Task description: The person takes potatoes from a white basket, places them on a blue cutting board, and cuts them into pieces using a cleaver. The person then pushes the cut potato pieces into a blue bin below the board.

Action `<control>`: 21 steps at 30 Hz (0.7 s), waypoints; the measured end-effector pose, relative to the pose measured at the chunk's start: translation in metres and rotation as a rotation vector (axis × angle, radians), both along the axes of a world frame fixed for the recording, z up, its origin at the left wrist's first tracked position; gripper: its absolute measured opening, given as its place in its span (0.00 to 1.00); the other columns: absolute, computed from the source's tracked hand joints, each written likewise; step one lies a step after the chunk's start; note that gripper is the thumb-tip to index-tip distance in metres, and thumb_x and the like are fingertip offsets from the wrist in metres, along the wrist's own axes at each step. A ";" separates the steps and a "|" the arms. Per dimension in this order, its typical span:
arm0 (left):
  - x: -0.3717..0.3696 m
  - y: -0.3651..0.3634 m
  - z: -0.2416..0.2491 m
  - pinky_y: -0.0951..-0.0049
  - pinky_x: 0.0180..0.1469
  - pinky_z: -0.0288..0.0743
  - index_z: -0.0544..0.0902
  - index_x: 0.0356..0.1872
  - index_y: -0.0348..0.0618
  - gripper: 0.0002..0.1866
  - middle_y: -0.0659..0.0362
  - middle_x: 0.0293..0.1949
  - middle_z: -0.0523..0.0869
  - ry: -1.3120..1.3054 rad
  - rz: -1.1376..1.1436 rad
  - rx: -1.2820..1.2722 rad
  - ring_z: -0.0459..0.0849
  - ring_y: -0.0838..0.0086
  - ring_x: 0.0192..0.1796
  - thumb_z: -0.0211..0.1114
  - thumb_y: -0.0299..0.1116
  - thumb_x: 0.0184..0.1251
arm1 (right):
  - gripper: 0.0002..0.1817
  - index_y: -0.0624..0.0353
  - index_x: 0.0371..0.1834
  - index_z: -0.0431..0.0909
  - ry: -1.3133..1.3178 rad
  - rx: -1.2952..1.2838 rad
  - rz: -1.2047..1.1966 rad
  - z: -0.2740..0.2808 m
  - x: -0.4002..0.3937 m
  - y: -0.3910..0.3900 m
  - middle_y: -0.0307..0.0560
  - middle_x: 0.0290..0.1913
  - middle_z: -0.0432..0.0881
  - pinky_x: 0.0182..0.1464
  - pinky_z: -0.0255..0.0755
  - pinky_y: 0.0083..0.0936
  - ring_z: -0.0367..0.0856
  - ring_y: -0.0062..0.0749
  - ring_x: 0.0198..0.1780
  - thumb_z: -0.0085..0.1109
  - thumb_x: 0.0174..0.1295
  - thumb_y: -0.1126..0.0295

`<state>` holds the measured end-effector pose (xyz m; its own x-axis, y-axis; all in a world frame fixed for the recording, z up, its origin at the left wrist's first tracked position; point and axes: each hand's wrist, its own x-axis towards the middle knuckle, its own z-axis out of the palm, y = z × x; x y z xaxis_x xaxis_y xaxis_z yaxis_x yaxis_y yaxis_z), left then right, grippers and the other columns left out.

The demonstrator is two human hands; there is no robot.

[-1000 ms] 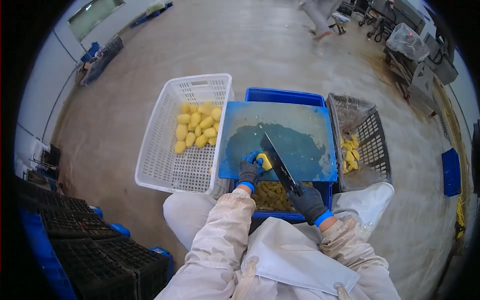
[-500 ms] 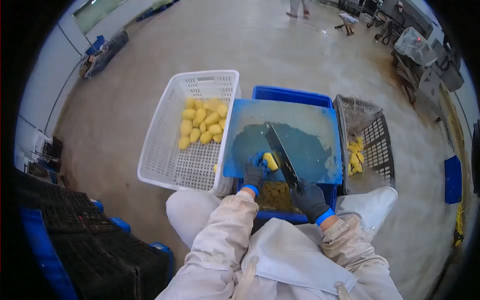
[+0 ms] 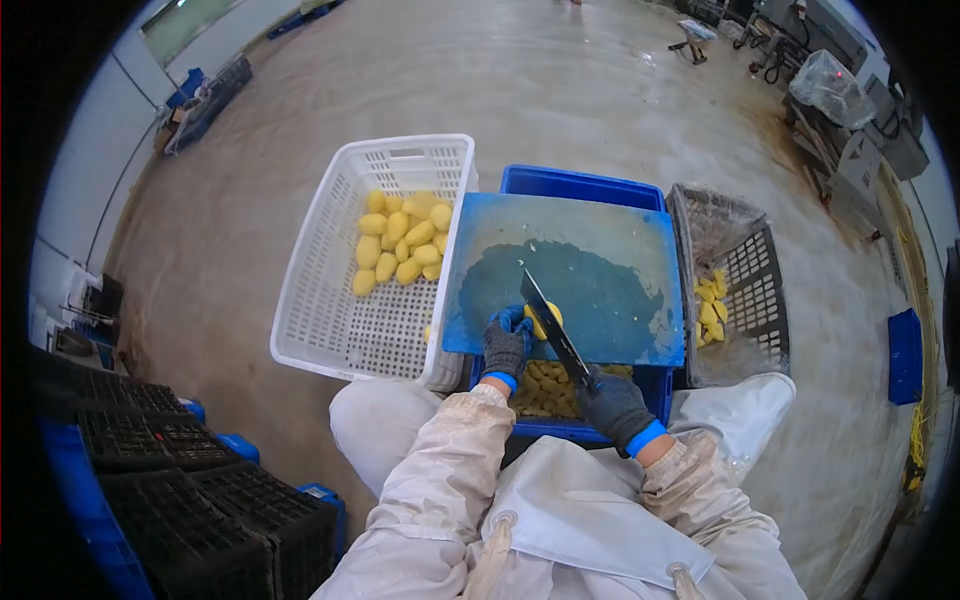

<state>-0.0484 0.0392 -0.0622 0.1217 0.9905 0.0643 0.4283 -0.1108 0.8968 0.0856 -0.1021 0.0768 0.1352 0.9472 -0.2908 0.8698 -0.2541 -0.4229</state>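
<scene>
A blue cutting board [image 3: 600, 230] lies across a blue bin [image 3: 580, 183]. On its near part sits a yellow peeled potato [image 3: 543, 321], with a dark knife blade [image 3: 552, 325] over it. My left hand [image 3: 507, 345], gloved, has its fingers curled against the potato's left side. My right hand [image 3: 612, 405], also gloved, is closed round the knife's handle at the board's near edge. Below the board, cut yellow pieces [image 3: 545, 388] lie in the bin.
Left of the board stands a white crate [image 3: 300, 290] with several peeled potatoes [image 3: 408, 235]. A black crate [image 3: 768, 290] lined with plastic, holding yellow pieces [image 3: 711, 308], stands right. Black crates [image 3: 180, 520] are stacked lower left. Machinery [image 3: 860, 110] stands upper right.
The knife has shifted left, and its blade is now over the potato instead of at its right side. My right hand has moved slightly left and down. The distant person's legs have mostly left view.
</scene>
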 end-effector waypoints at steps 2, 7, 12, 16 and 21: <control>-0.001 -0.003 0.012 0.62 0.50 0.72 0.81 0.40 0.38 0.13 0.48 0.39 0.82 0.042 0.001 -0.026 0.81 0.56 0.44 0.66 0.32 0.54 | 0.16 0.61 0.42 0.74 -0.054 -0.003 0.008 -0.006 -0.005 0.000 0.56 0.25 0.81 0.32 0.73 0.46 0.81 0.50 0.28 0.46 0.60 0.61; 0.000 -0.004 0.013 0.60 0.48 0.72 0.81 0.38 0.40 0.12 0.48 0.37 0.82 0.039 0.000 -0.053 0.80 0.55 0.43 0.66 0.32 0.53 | 0.13 0.60 0.40 0.74 -0.136 -0.035 0.038 -0.003 -0.020 -0.002 0.54 0.24 0.81 0.31 0.73 0.44 0.81 0.49 0.27 0.48 0.58 0.63; 0.002 0.001 0.000 0.58 0.47 0.72 0.81 0.37 0.41 0.11 0.47 0.38 0.81 0.049 -0.013 0.016 0.80 0.53 0.42 0.65 0.33 0.53 | 0.13 0.58 0.39 0.73 0.054 0.069 -0.009 -0.001 -0.011 -0.007 0.55 0.24 0.80 0.31 0.72 0.45 0.80 0.52 0.29 0.50 0.57 0.61; 0.002 0.001 -0.007 0.58 0.47 0.72 0.80 0.39 0.41 0.12 0.48 0.39 0.80 0.030 -0.024 -0.028 0.79 0.52 0.43 0.63 0.34 0.55 | 0.14 0.58 0.38 0.73 0.143 0.097 -0.123 -0.008 -0.001 -0.019 0.57 0.24 0.79 0.32 0.72 0.46 0.80 0.53 0.29 0.53 0.56 0.60; 0.000 -0.006 0.015 0.58 0.47 0.72 0.78 0.45 0.42 0.15 0.47 0.39 0.79 -0.074 0.001 -0.055 0.78 0.53 0.43 0.62 0.34 0.56 | 0.14 0.57 0.39 0.73 0.152 0.133 -0.140 -0.014 0.010 -0.020 0.57 0.25 0.79 0.33 0.72 0.46 0.79 0.54 0.30 0.53 0.57 0.58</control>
